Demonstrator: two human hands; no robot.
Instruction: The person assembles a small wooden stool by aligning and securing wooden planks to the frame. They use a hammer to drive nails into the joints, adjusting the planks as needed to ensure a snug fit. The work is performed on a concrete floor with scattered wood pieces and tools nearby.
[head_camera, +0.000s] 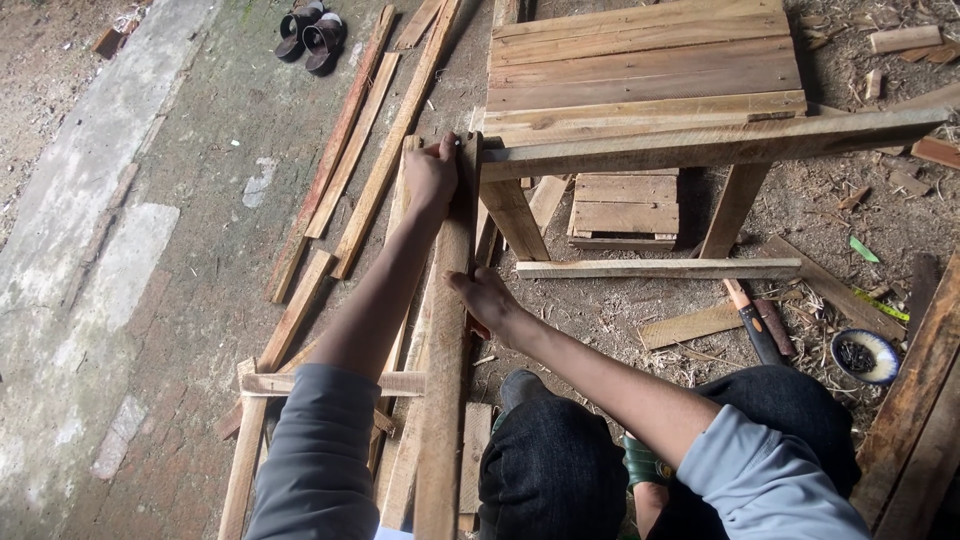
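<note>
A: Head view, looking down. What's w/ the hands?

B: Left hand (432, 175) is stretched out, fingers clamped over the far end of a long plank (447, 330), right beside the corner of the wooden frame (700, 140). Right hand (487, 300) grips the same plank's right edge about mid-length, thumb on top.

A: Plank itself?

B: Rough-sawn, pale brown, narrow & straight, grain running lengthwise. Runs from near the person's lap up to the frame's front rail, lying on top of other offcuts on the floor (200, 250).

A: Frame?

B: Table-like build of raw timber: slatted top of wide boards, thick front rail, two square legs showing. Small slatted pallet piece (625, 208) sits underneath, and a thin batten (660, 268) lies across in front of the legs.

A: Anything else around?

B: Loose slats (350, 150) fanned out on the left, reddish & pale, varied widths. Hammer (752, 322) w/ wood handle lies on the sawdust to the right, near a round blue-rimmed bowl (865, 355) w/ dark small bits inside – can't tell what. Pair of dark sandals (312, 32) at top. Floor is mossy brick & concrete on the left, dirt w/ shavings on the right. Person wears grey sleeves, dark jeans.
</note>
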